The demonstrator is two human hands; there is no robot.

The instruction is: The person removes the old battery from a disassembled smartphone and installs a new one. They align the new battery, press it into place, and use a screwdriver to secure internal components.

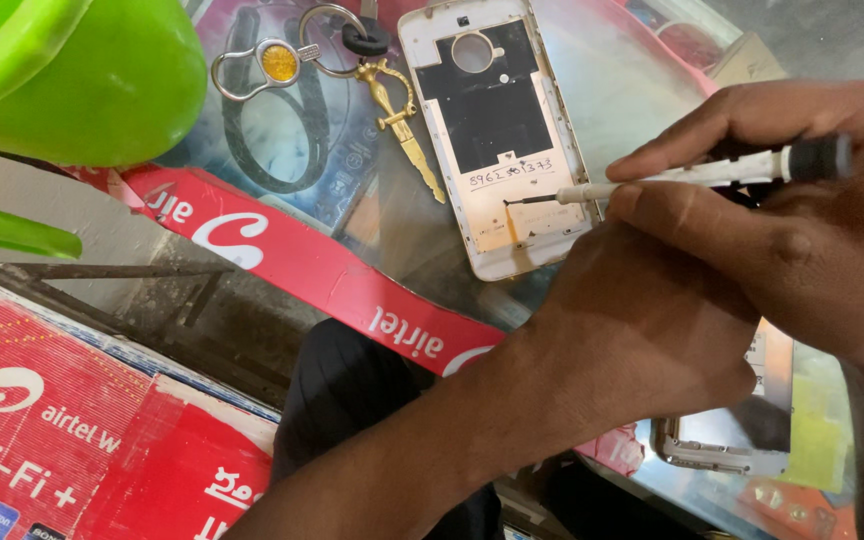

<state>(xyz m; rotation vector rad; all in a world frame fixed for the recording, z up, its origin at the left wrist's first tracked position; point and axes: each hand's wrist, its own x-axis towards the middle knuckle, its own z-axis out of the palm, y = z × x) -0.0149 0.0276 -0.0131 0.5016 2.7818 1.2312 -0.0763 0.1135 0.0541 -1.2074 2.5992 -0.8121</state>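
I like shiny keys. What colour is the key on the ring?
The key is gold, seen in the head view, lying beside the white phone cover.

1 head-worn camera looks steeply down, very close, onto the glass-topped counter (642, 90); both hands fill the right half, a red cardboard box (72, 430) lower left.

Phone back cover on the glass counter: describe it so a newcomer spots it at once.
Start at the green plastic tub in the top left corner and move right along the glass counter, past the key ring with its brass key. The phone back cover lies there inside-up, pale rim, dark centre, round camera hole. The screwdriver tip rests on it alone.
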